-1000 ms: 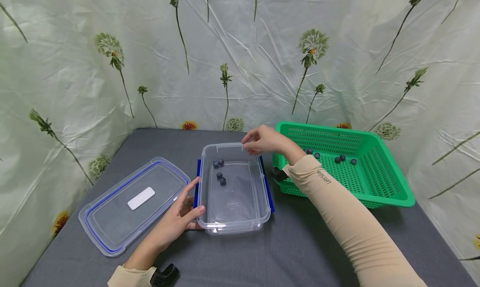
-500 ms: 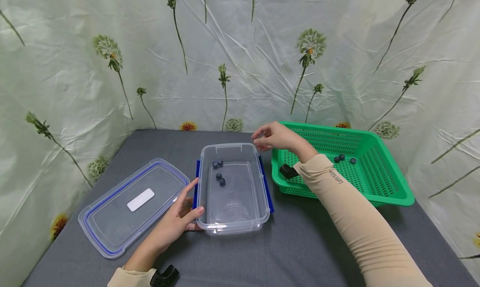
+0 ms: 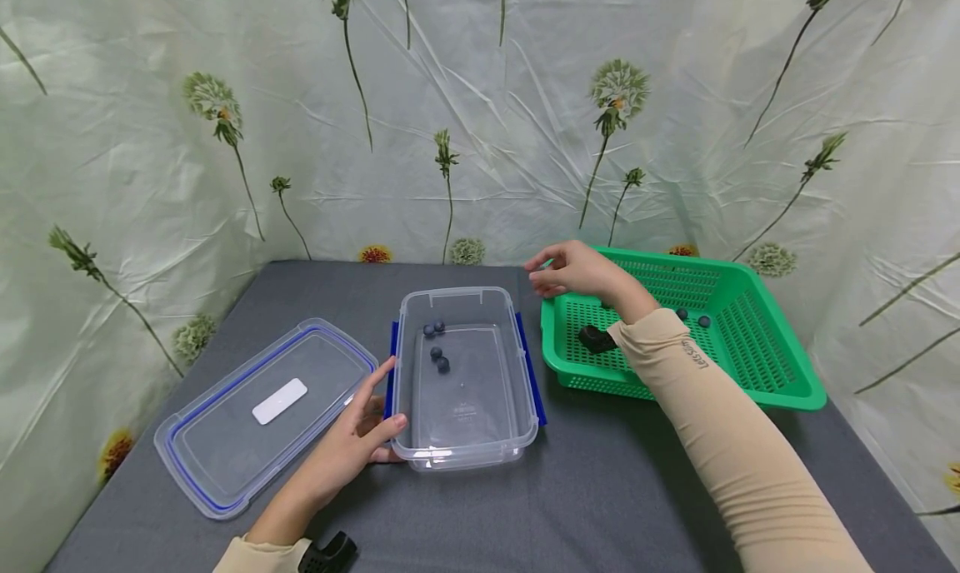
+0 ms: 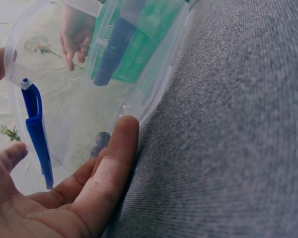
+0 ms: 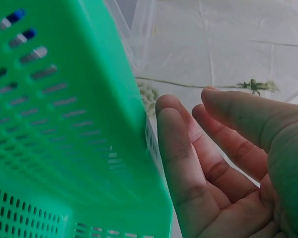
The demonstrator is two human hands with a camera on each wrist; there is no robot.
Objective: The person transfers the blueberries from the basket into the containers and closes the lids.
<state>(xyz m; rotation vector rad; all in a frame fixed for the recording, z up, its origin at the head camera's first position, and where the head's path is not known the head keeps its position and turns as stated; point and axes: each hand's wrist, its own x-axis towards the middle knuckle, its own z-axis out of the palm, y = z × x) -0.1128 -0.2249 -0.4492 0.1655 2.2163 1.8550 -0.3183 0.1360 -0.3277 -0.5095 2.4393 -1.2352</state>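
From my head, the view looked forward and down over the table (image 3: 465, 523), far enough back for lid (image 3: 258, 440), box (image 3: 480, 390), basket (image 3: 750, 352) and curtain (image 3: 480, 98). At my left wrist it sat low and sideways, close beside my left hand (image 3: 348, 435), peering through the box. At my right wrist it faced the basket's edge and my right hand (image 3: 573, 271), close up. All three shared that hand and the basket.

Container (image 3: 480, 390): clear plastic, smooth, glossy. Clip (image 4: 37, 134): smooth plastic. Lid (image 3: 251, 440), left: clear, smooth plastic. Basket (image 3: 780, 340), right: perforated plastic, slight sheen. Berries (image 3: 443, 365): matt. Bench (image 3: 570, 490): matt woven cloth. Far backdrop (image 3: 510, 181): shiny, creased sheet.
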